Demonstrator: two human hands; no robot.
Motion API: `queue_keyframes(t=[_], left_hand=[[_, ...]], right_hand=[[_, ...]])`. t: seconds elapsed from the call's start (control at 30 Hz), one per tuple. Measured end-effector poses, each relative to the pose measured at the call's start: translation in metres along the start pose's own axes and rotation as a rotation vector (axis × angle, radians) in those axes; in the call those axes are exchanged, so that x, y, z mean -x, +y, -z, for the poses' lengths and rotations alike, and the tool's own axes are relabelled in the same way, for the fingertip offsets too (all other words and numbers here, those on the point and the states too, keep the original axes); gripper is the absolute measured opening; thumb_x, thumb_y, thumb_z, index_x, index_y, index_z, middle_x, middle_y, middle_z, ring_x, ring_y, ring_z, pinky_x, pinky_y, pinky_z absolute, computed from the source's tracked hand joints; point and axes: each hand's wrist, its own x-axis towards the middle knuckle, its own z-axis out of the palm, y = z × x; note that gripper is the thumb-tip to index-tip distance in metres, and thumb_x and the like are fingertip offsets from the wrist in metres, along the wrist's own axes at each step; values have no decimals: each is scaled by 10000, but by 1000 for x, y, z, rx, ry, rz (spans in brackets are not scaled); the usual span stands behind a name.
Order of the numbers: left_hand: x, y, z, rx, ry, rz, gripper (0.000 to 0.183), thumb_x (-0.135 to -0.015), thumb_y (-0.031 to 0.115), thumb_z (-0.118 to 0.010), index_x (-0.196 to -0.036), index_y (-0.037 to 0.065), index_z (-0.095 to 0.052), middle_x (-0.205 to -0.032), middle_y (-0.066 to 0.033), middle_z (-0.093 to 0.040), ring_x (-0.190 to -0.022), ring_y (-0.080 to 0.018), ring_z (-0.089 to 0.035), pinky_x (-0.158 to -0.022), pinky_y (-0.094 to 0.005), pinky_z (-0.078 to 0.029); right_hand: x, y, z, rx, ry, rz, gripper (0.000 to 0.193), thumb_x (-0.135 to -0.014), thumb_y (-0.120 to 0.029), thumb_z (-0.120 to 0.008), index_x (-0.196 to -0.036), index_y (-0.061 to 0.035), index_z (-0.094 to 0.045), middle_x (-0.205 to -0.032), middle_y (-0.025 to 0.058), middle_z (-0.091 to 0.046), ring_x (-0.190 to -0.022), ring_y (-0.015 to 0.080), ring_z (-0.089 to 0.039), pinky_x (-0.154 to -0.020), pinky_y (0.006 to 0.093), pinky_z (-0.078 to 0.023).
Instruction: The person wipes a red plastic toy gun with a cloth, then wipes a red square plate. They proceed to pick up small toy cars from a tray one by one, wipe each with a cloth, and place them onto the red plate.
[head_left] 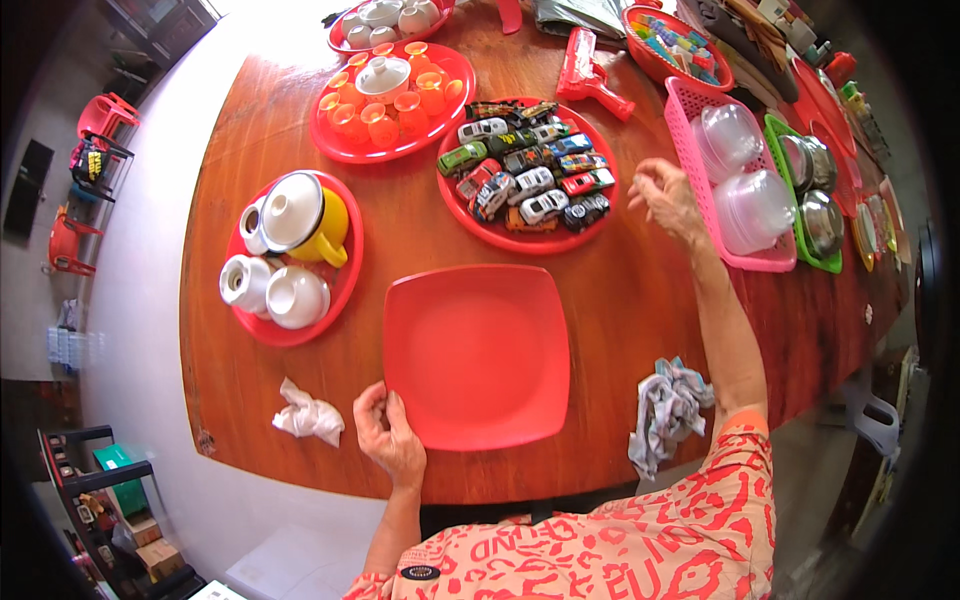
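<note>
A red square plate (476, 355) lies on the wooden table in front of me. My left hand (392, 438) is at its near left corner, fingers curled and thumb at the rim; the fingertips are partly hidden. To the far right, my right hand (664, 200) hovers with loosely bent, parted fingers and nothing in them. It is between a round red tray of toy cars (530, 190) and a pink basket (690, 150) holding clear plastic containers (750, 210). The cars sit packed together in several colours.
At left, a red tray (345, 290) carries white cups and a yellow mug (325, 235). Behind it, another red tray (455, 70) holds orange cups around a white pot. Crumpled cloths (668, 412) lie near the front edge. A red toy gun (590, 78) and green basket (800, 225) stand farther off.
</note>
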Motion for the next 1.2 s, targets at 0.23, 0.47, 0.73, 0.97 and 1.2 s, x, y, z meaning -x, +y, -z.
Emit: queue_keyframes(t=[0.23, 0.47, 0.73, 0.97, 1.2], left_hand=[[-6, 4, 2, 68, -10, 19, 130, -934, 30, -579, -1052, -19, -564, -900, -29, -578, -765, -72, -538, -692, -207, -465], [-8, -6, 3, 17, 19, -38, 117, -926, 19, -588, -1036, -18, -580, -878, -35, -604, -743, -91, -553, -686, -231, -475], [-12, -11, 7, -79, 15, -118, 142, -906, -1, -592, -1047, -15, -582, -870, -46, -597, -731, -114, -535, -682, -260, -475], [-24, -22, 17, -96, -91, -46, 277, -919, 35, -570, -1180, -58, -565, -943, -109, -652, -800, -149, -616, -730, -277, -513], [-1, -15, 35, -69, -200, -6, 213, -932, 26, -554, -1124, -62, -579, -942, -70, -640, -778, -110, -597, -715, -244, -507]], right_hand=[[90, -31, -60, -634, -240, -412, 311, -939, -202, -594, -1149, 12, -510, -976, 153, -660, -753, 192, -687, -479, 243, -512], [62, -26, -108, -872, 65, -600, 305, -823, 13, -644, -1036, -12, -427, -919, 155, -616, -734, 282, -699, -436, 325, -522], [88, -14, -88, -998, 173, -570, 221, -799, 96, -520, -979, 10, -425, -930, 186, -598, -785, 345, -704, -479, 367, -593], [133, 20, -51, -1000, 159, -560, 223, -805, 63, -567, -940, -19, -410, -877, 138, -594, -812, 363, -696, -544, 435, -601], [188, 30, -16, -949, 208, -540, 184, -838, 63, -567, -881, 7, -398, -867, 155, -599, -812, 358, -700, -549, 415, -615]])
